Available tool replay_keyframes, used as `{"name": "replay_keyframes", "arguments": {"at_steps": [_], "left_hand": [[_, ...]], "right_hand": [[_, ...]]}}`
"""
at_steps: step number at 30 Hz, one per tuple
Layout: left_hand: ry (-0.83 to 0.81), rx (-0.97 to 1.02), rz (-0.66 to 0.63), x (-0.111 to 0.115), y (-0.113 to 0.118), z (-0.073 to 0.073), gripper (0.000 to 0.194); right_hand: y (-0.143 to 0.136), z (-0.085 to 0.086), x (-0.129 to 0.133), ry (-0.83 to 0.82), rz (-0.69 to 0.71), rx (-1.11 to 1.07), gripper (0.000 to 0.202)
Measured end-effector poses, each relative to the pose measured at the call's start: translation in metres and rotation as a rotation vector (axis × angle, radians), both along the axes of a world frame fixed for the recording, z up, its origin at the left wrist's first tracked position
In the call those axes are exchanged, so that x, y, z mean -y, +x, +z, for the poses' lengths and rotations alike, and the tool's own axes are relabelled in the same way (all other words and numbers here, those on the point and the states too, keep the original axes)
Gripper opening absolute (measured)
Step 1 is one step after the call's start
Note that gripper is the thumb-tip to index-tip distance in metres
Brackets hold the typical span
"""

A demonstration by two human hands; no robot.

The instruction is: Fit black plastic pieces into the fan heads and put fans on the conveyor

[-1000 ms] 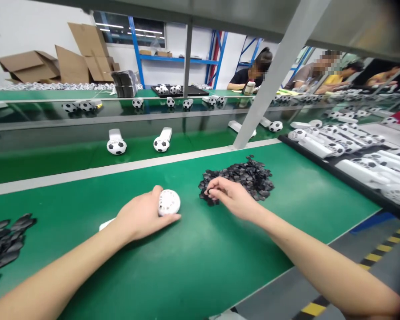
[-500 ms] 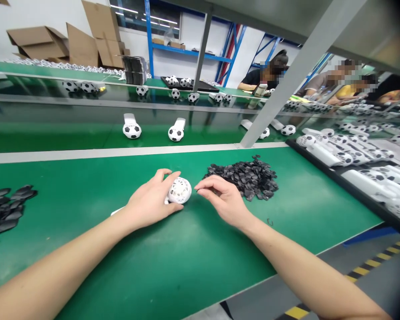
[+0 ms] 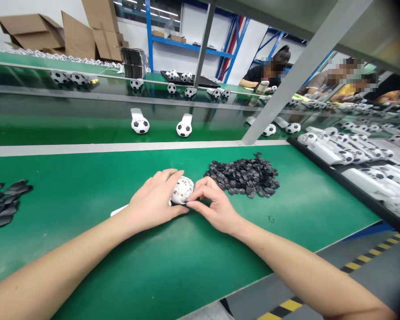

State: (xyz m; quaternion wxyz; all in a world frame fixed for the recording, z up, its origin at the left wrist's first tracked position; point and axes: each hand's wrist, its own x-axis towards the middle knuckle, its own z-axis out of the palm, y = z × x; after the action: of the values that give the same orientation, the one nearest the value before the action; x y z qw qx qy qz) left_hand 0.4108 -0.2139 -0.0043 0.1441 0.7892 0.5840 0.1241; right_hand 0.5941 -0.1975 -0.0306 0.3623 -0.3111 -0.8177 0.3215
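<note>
My left hand point(image 3: 155, 195) is wrapped round a white football-shaped housing point(image 3: 182, 188) with open cut-outs in its round face. A white handle end point(image 3: 118, 210) shows beyond my left wrist; the middle of it is hidden under the hand. At the lower right edge of the ball, my right hand point(image 3: 216, 205) pinches with thumb and fingertips, touching the housing. A small dark piece seems to sit between those fingertips, mostly covered. Just behind the right hand lies a heap of small black pieces point(image 3: 245, 175).
Larger black pieces point(image 3: 6, 202) lie at far left. A black tray point(image 3: 333, 178) at right holds several white football-shaped units. Beyond the white strip point(image 3: 120, 149), finished-looking units point(image 3: 140, 125) rest on the green belt. A slanted metal post point(image 3: 286, 80) stands ahead. Other people sit farther back.
My right hand has moved left from beside the ball to touch its lower edge. Units on the belt beyond have shifted right in view.
</note>
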Motion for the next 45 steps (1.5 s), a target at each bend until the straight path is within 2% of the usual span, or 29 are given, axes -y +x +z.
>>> {"name": "replay_keyframes", "arguments": {"at_steps": [6,10,13,16,19,23,25,28,32,37,45], "left_hand": [[-0.060,-0.003,0.029,0.000,0.002,0.004,0.068],[-0.043,0.030,0.015,-0.003,0.000,0.003,0.064],[-0.028,0.054,0.009,-0.003,0.000,0.002,0.059],[-0.027,0.043,0.019,-0.002,0.001,0.004,0.055],[-0.060,0.030,0.018,0.000,0.000,0.005,0.060],[-0.047,-0.031,-0.021,-0.002,-0.005,0.006,0.060],[-0.021,-0.080,-0.070,-0.004,-0.009,0.008,0.057],[0.007,-0.162,-0.134,-0.005,-0.014,0.011,0.061],[0.070,-0.212,-0.170,-0.008,-0.019,0.008,0.068],[0.065,-0.172,-0.163,-0.011,-0.020,0.004,0.066],[0.049,-0.180,-0.142,-0.011,-0.018,0.002,0.070]], "right_hand": [[-0.005,-0.004,-0.002,-0.025,-0.020,-0.009,0.005],[-0.007,-0.004,-0.004,-0.062,-0.105,-0.010,0.022],[-0.009,-0.004,-0.003,-0.146,-0.075,-0.058,0.032],[-0.007,0.000,-0.005,-0.153,-0.032,-0.053,0.031],[0.003,0.007,-0.018,-0.019,-0.081,0.113,0.021],[0.021,0.010,-0.039,0.270,-0.415,0.545,0.018],[0.025,0.008,-0.044,0.310,-0.465,0.730,0.018],[0.024,0.007,-0.044,0.313,-0.425,0.854,0.017],[0.023,0.009,-0.039,0.300,-0.424,0.903,0.018],[0.028,0.012,-0.033,0.301,-0.425,0.821,0.018],[0.020,0.011,-0.029,0.221,-0.298,0.788,0.012]]}}
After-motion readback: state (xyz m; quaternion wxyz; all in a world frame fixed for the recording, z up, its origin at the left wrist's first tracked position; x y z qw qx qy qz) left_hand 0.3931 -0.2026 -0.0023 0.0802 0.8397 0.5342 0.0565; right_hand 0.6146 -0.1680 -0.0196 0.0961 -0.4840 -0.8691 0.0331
